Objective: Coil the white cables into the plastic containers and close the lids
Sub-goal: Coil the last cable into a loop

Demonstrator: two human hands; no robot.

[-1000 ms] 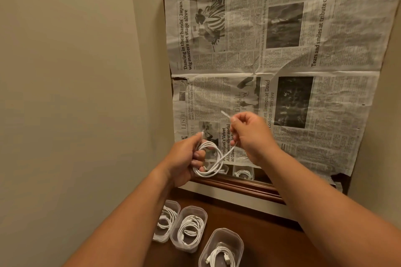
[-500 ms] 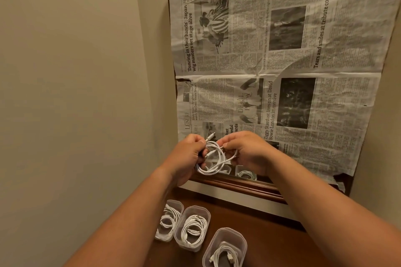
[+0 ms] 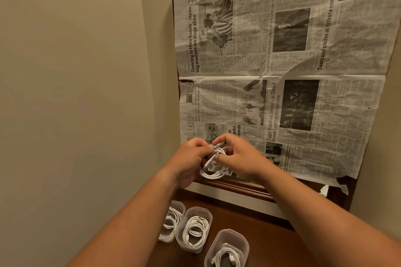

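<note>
Both hands were raised in front of the newspaper (image 3: pixel 282 71) that covered the mirror. The left hand (image 3: pixel 191 158) and the right hand (image 3: pixel 236 156) held one white cable (image 3: pixel 213 171) between them, each hand closed on it. The cable was already wound into loops, and the lower loops hung under the fingers, in the air above the wooden top (image 3: pixel 271 238). Below, on this top, stood three clear boxes in a row, all without lids: left box (image 3: pixel 173 221), middle box (image 3: pixel 194 228) and near box (image 3: pixel 226 249). Each one had a coiled white cable inside.
</note>
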